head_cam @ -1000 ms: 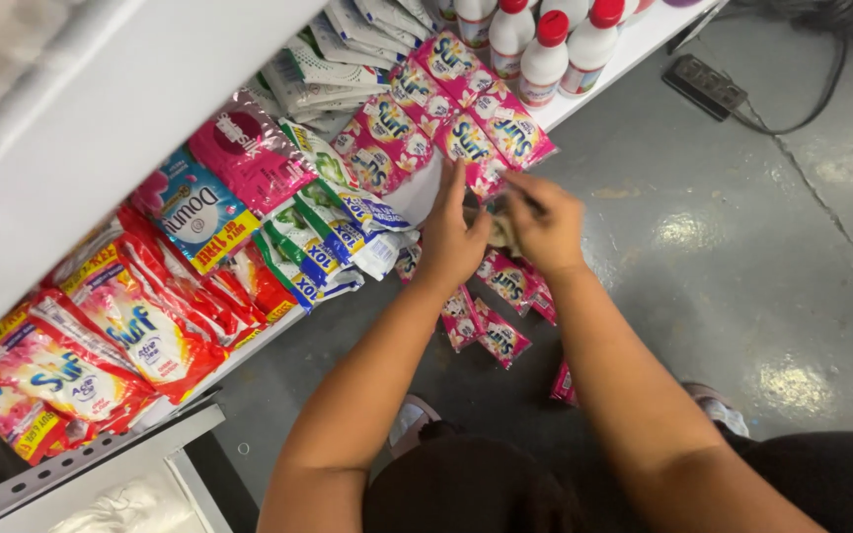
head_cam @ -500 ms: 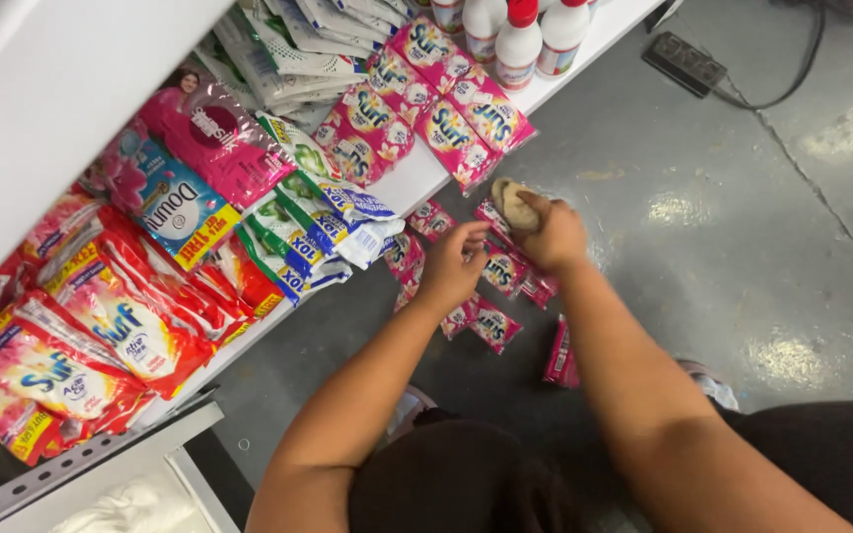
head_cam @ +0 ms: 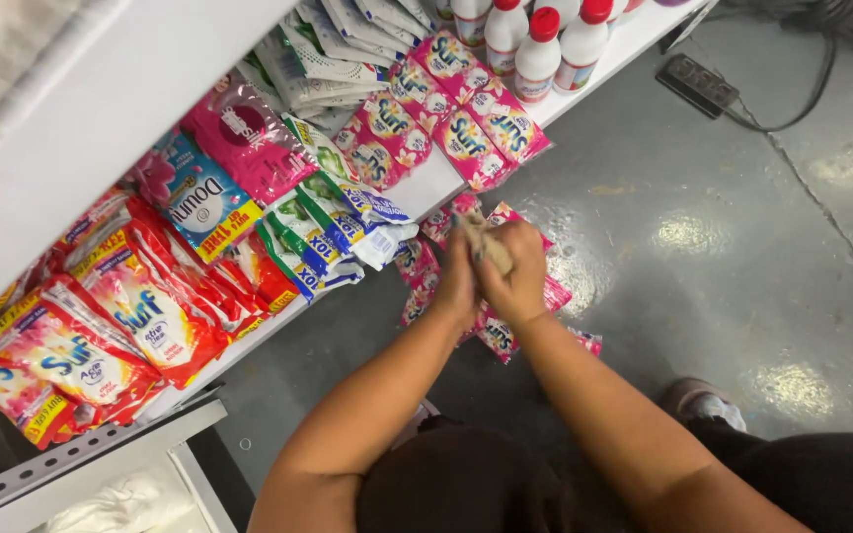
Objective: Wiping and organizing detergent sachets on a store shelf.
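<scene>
Single head view, steeply downward, close over hands (head_cam: 491,271), shelf (head_cam: 426,188) upper left.

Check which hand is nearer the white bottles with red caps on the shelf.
Right, slightly. The right hand sits below the white bottles; the left hand, pressed against it, is farther to the left of them.

Two hands (head_cam: 491,271) meet above a grey floor; on the white shelf (head_cam: 426,188), three white bottles with red caps (head_cam: 540,44) stand far right, five pink detergent sachets (head_cam: 451,118) lie near them, one power strip (head_cam: 698,84) beyond
</scene>
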